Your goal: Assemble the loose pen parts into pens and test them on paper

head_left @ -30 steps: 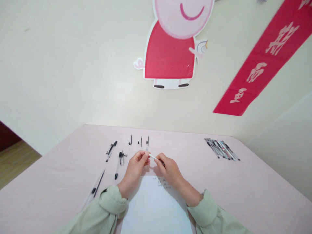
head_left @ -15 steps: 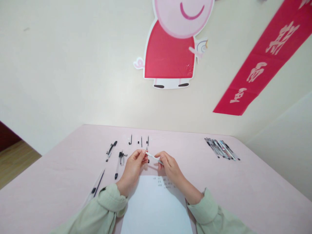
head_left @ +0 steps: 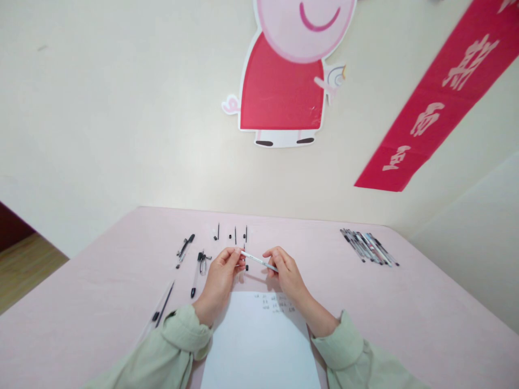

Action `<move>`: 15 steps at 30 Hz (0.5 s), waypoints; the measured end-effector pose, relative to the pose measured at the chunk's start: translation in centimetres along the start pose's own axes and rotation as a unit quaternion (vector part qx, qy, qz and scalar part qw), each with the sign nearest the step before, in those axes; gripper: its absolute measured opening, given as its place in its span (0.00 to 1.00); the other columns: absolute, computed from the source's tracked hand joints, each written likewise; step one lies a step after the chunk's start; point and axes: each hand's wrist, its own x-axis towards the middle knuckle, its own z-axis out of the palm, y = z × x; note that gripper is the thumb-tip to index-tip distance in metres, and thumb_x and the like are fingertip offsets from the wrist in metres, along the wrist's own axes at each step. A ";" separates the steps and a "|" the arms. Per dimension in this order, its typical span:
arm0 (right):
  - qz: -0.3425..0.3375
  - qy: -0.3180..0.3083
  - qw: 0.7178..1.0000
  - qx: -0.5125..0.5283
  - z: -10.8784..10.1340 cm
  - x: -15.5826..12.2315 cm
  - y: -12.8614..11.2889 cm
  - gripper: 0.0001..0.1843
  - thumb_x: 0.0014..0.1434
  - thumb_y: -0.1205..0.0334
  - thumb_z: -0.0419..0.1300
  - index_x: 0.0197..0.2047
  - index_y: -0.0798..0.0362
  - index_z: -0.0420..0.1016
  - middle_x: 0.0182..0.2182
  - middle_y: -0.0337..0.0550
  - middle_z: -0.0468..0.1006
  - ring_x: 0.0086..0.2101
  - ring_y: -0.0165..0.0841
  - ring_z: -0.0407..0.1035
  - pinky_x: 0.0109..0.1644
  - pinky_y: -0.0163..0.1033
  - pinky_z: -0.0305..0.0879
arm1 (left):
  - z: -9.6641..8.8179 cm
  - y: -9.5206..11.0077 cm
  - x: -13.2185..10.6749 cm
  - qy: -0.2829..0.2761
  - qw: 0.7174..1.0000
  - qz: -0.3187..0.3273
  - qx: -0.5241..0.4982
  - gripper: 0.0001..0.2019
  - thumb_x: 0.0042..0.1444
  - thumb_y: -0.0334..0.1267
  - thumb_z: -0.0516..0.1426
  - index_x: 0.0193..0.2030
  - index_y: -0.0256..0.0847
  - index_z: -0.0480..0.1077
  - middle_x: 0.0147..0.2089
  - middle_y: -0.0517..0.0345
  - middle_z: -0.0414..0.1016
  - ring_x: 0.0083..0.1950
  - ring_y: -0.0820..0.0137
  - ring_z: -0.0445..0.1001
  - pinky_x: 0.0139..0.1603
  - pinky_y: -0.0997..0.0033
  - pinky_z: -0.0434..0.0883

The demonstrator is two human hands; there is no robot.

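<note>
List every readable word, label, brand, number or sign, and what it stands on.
None reads clearly.
Long red wall banner: large white characters, too distorted to read.
White rectangular paper sheet: dark marks like handwriting, too small.
Slim white pen-like stick: faint marks, too small.
Slim dark-tipped pens: any print too small.

Head-worn view, forward and down, apparently near the table (head_left: 377,319).

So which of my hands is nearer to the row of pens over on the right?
Your right hand: it is left of the row of pens, with a gap between. Your left hand is farther off, on the other side of your right hand.
</note>
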 end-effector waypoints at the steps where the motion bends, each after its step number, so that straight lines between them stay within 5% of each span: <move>1: 0.000 0.001 1.000 0.001 0.0 0.0 0.0 0.22 0.64 0.43 0.46 0.37 0.53 0.69 0.18 0.33 0.63 0.21 0.30 0.60 0.28 0.35 0.58 | 0.0 0.0 0.0 0.001 1.000 0.001 0.002 0.16 0.45 0.48 0.66 0.33 0.37 0.74 0.28 0.60 0.72 0.29 0.75 0.69 0.33 0.76 0.69; 15: 0.013 0.002 1.000 0.005 0.0 0.0 0.1 0.22 0.64 0.43 0.48 0.36 0.52 0.69 0.18 0.33 0.63 0.21 0.29 0.60 0.25 0.34 0.57 | -0.1 -0.1 0.1 -0.008 1.000 0.003 0.002 0.15 0.47 0.47 0.65 0.33 0.37 0.74 0.28 0.61 0.72 0.29 0.76 0.69 0.33 0.78 0.68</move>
